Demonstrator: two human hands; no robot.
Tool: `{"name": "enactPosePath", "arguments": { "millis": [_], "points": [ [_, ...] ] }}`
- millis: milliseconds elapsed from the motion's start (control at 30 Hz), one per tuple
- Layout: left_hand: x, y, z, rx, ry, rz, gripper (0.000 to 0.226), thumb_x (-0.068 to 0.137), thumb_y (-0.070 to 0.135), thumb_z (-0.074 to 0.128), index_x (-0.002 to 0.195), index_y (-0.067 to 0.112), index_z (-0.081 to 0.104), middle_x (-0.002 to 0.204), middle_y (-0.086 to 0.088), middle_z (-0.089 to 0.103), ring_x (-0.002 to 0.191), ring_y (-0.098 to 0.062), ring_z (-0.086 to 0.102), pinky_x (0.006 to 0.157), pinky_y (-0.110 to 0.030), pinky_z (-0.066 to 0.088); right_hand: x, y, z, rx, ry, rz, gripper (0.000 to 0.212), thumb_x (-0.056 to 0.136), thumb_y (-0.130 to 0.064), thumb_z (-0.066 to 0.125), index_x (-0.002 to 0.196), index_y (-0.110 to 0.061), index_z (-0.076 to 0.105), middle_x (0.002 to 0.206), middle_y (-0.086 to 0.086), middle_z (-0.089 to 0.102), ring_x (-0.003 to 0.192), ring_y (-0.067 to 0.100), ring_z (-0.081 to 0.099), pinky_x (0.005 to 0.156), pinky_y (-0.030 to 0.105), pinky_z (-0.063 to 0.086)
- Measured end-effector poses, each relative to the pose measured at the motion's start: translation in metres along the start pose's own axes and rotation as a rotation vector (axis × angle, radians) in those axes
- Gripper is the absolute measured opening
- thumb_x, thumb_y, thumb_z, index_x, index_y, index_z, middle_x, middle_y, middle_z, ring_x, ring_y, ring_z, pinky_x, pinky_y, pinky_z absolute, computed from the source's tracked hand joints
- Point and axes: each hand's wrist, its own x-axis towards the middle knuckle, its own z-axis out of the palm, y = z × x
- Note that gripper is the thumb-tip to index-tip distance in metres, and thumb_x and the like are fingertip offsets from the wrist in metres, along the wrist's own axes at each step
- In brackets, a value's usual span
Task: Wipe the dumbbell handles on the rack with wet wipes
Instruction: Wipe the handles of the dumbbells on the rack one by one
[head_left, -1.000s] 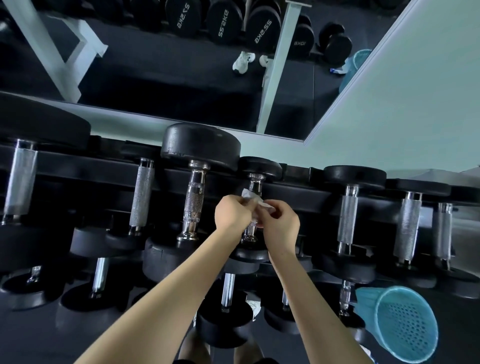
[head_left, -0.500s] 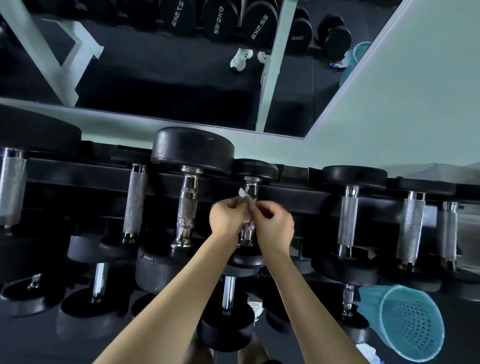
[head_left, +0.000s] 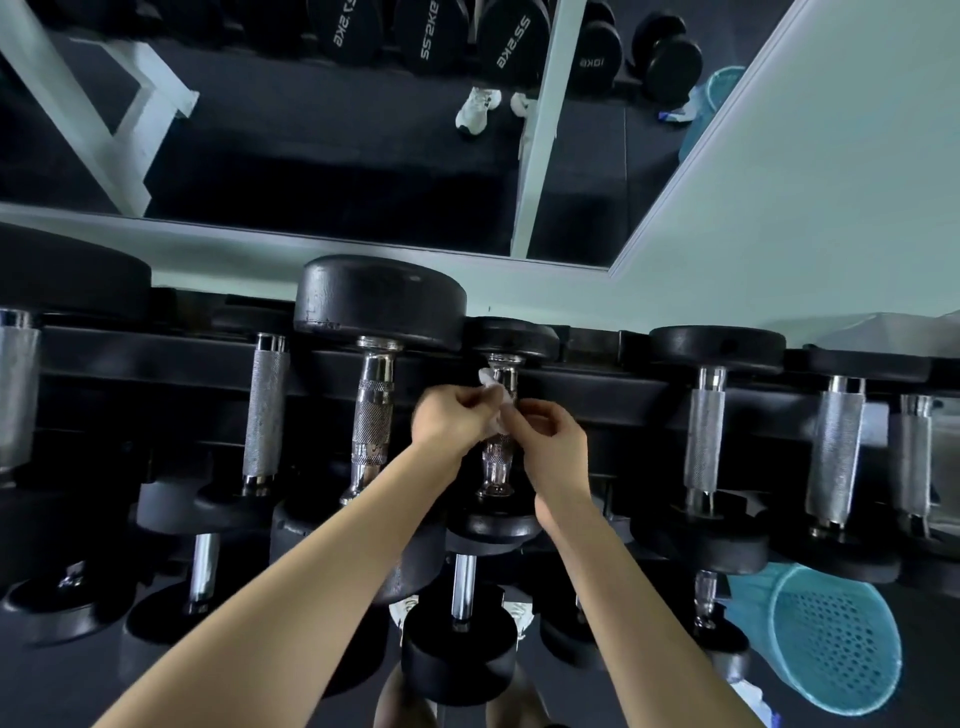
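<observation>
Now, both hands are up at the middle of the rack (head_left: 597, 387), busy at one dumbbell handle (head_left: 496, 462). The left hand (head_left: 452, 423) has its grip curled tight, fingers folded in and pinching a wet wipe (head_left: 489, 382), a small, white, crumpled scrap whose tip pokes out just beyond the knuckles on the far side. In from the right comes the right hand (head_left: 553, 441), thumb and forefinger drawn together in a pinching grip on the near edge of the same wipe, the other fingers curled behind. The wipe sits against the far part of the handle, just under the far weight head; whether it wraps all the way round the bar cannot be told, because the hands cover it. Look at that handle: bright chrome, slim, knurled along the middle with smooth ringed collars. Its near stretch shows bare and shiny below the hands, running into a round black head. Just to the left lies a big dumbbell (head_left: 379, 304), its far head wide, matte black and scuffed at the rim, with a thicker chrome bar. On the near right stands a teal basket (head_left: 831, 639), its perforated inside in view. Along the far side, a mirror (head_left: 311, 156) reflects black dumbbells and a pair of white shoes.
</observation>
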Motion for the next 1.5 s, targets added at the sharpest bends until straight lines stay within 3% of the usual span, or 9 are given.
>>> {"name": "enactPosePath", "arguments": {
  "millis": [167,400,567,633,867,1033,1133,1300,1500],
  "points": [
    [0.011,0.013,0.006,-0.141,0.015,0.001,0.024,0.089,0.029,0.063,0.075,0.01,0.068,0.056,0.005,0.062,0.053,-0.004,0.057,0.057,-0.015,0.046,0.017,-0.013,-0.008,0.005,-0.012,-0.015,0.016,0.086,-0.029,0.067,0.091,-0.014,0.071,0.086,0.0,0.072,0.078,0.009,0.063,0.071,0.022,0.05],
    [-0.004,-0.008,-0.015,0.525,-0.199,0.057,0.034,0.085,0.042,0.065,0.073,0.01,0.067,0.054,0.003,0.049,0.049,-0.008,0.045,0.042,-0.018,0.029,0.008,0.003,-0.02,-0.075,0.001,0.028,0.014,0.088,-0.022,0.064,0.096,-0.013,0.071,0.087,-0.002,0.071,0.082,0.009,0.064,0.071,0.019,0.045],
    [0.011,0.015,-0.009,0.259,-0.126,0.026,0.035,0.08,0.04,0.071,0.086,0.005,0.069,0.074,-0.001,0.066,0.066,-0.014,0.06,0.056,-0.02,0.044,0.002,0.012,-0.027,-0.123,0.008,0.028,0.01,0.087,-0.022,0.066,0.092,-0.016,0.072,0.085,-0.001,0.072,0.081,0.01,0.065,0.067,0.019,0.048],
    [0.01,0.018,-0.007,0.233,-0.102,0.063,0.03,0.082,0.038,0.07,0.083,0.008,0.068,0.068,0.003,0.062,0.061,-0.008,0.055,0.048,-0.011,0.039,0.004,0.01,-0.03,-0.119,0.018,0.005,0.01,0.087,-0.022,0.065,0.093,-0.016,0.072,0.085,-0.002,0.072,0.082,0.008,0.065,0.065,0.017,0.047],
    [0.001,0.0,-0.013,0.523,-0.212,0.095,0.046,0.079,0.038,0.073,0.049,0.015,0.045,0.047,0.005,0.042,0.042,-0.006,0.039,0.036,-0.014,0.023,-0.001,0.009,-0.032,-0.134,0.015,-0.043,0.005,0.087,-0.02,0.065,0.089,-0.022,0.069,0.083,-0.006,0.071,0.082,0.006,0.064,0.066,0.016,0.045],
    [-0.004,-0.009,-0.013,0.469,-0.216,0.098,0.036,0.069,0.041,0.08,0.08,0.008,0.072,0.073,-0.004,0.072,0.066,-0.015,0.066,0.058,-0.028,0.049,-0.004,0.016,-0.031,-0.097,-0.064,-0.085,0.025,0.088,-0.023,0.065,0.114,-0.018,0.065,0.101,-0.006,0.07,0.097,0.004,0.064,0.08,0.016,0.048],
    [-0.001,0.0,-0.011,0.454,-0.154,0.175,0.03,0.066,0.039,0.083,0.076,0.013,0.072,0.066,0.004,0.067,0.057,-0.005,0.059,0.046,-0.012,0.039,0.002,0.008,-0.025,-0.046,-0.126,-0.064,0.03,0.093,-0.024,0.058,0.122,-0.017,0.061,0.111,-0.004,0.068,0.104,0.004,0.062,0.09,0.019,0.048],
    [0.005,0.005,-0.012,0.388,-0.158,0.221,0.019,0.069,0.034,0.081,0.072,0.02,0.069,0.068,0.005,0.068,0.059,-0.002,0.059,0.046,-0.009,0.037,0.006,-0.004,-0.024,-0.007,-0.219,-0.079,0.027,0.099,-0.02,0.047,0.086,-0.031,0.068,0.085,-0.011,0.071,0.075,-0.008,0.064,0.062,0.005,0.046],
    [-0.005,-0.012,-0.02,0.716,-0.349,0.161,0.036,0.067,0.036,0.082,0.053,0.015,0.057,0.04,0.009,0.051,0.037,0.0,0.046,0.04,-0.016,0.036,-0.001,0.013,-0.021,-0.059,-0.331,-0.032,0.012,0.092,-0.012,0.059,0.095,-0.018,0.068,0.09,0.0,0.072,0.079,0.004,0.067,0.068,0.012,0.051]
  ]
}}
